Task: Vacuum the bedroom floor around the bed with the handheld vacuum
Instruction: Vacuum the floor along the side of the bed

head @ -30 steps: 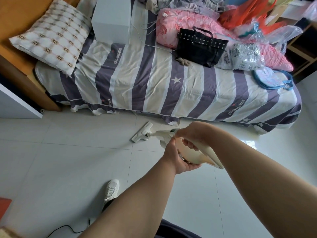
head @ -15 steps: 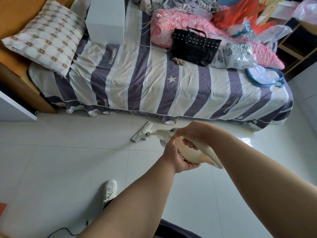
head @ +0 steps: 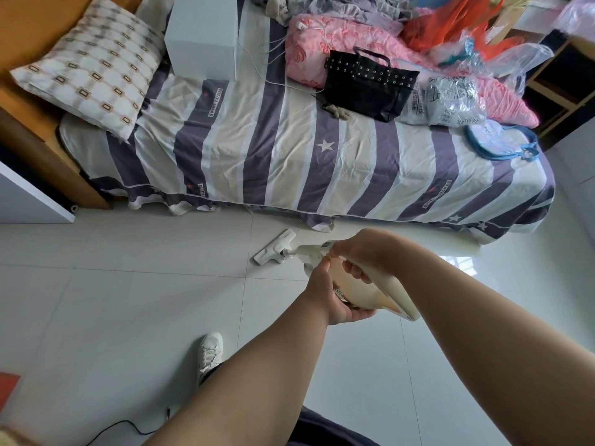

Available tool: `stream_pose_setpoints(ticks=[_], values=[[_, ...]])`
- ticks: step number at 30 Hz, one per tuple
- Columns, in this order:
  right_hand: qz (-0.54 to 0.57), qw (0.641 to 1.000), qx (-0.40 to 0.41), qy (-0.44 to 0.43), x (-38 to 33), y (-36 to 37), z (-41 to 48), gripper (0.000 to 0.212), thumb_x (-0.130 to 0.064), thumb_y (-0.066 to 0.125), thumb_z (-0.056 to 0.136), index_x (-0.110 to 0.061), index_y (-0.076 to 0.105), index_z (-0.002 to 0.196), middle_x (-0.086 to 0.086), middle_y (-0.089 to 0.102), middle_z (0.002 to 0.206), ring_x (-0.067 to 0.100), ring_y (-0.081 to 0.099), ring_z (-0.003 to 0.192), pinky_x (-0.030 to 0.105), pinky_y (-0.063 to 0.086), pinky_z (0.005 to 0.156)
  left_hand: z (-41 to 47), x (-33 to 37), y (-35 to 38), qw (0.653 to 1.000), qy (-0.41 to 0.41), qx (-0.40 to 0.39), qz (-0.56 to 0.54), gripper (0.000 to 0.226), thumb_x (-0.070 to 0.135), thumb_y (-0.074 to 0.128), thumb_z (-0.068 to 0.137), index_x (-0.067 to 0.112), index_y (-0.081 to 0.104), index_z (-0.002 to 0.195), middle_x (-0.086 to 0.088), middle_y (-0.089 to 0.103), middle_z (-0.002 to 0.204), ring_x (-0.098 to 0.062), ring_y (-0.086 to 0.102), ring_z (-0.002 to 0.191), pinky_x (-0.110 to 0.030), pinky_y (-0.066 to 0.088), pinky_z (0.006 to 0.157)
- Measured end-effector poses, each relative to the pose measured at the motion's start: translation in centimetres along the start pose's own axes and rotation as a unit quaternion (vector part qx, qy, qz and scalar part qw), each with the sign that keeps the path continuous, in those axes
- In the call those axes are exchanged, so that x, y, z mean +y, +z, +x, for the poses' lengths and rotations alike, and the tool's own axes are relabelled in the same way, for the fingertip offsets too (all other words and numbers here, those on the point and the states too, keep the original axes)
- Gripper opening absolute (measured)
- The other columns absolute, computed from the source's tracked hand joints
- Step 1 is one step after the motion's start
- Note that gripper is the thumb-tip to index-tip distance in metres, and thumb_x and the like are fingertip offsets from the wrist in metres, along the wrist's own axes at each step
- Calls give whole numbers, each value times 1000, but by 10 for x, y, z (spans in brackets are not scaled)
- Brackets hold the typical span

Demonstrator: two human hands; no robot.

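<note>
A cream handheld vacuum [head: 376,292] is held over the white tiled floor [head: 128,304] in front of the bed [head: 289,156]. Its flat white floor head [head: 273,251] rests on the tiles just short of the hanging striped sheet. My right hand [head: 363,252] wraps the handle from above. My left hand [head: 325,294] cups the vacuum's body from below and the left. Both hands hide much of the body.
A black handbag [head: 367,85], pink quilt [head: 322,46], plastic bags [head: 447,101], white box [head: 203,37] and patterned pillow [head: 93,66] lie on the bed. My white shoe [head: 209,352] stands on the tiles. A black cable [head: 128,426] runs at the bottom left. White furniture [head: 29,201] stands at left.
The view has shifted slightly, so the bed sits a little further right and lower in frame. Both hands keep the same hold on the vacuum, its floor head near the bed edge.
</note>
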State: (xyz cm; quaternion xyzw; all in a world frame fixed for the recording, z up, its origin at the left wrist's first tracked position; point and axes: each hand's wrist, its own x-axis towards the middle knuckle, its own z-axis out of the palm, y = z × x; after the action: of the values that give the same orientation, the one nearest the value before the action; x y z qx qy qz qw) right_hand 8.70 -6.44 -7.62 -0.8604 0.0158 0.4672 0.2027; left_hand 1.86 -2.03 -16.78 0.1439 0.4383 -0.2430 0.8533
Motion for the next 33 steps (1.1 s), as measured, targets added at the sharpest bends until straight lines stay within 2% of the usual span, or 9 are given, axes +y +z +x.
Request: stream_pose_setpoints(ticks=[8, 18, 33], values=[[12, 999, -23, -18, -13, 6, 0, 32, -20, 50, 93, -9, 45, 64, 2, 41, 46, 10, 33, 27, 12, 28, 38, -9, 11, -11, 1000, 9, 19, -14, 51, 56, 59, 90, 7, 53, 103, -21, 59, 109, -44, 55, 114, -62, 42, 106], [8, 999, -46, -16, -59, 26, 10, 27, -21, 49, 92, -8, 47, 68, 5, 42, 57, 14, 34, 42, 19, 29, 43, -26, 52, -35, 999, 12, 24, -24, 50, 55, 61, 89, 8, 55, 104, -22, 60, 112, -44, 55, 116, -61, 43, 105], [-28, 997, -53, -43, -127, 50, 18, 28, -27, 53, 89, -6, 53, 70, 7, 48, 57, 17, 39, 43, 22, 35, 46, -50, 112, -71, 998, 28, 50, -31, 50, 55, 61, 88, 8, 55, 104, -21, 62, 108, -42, 57, 111, -59, 44, 103]])
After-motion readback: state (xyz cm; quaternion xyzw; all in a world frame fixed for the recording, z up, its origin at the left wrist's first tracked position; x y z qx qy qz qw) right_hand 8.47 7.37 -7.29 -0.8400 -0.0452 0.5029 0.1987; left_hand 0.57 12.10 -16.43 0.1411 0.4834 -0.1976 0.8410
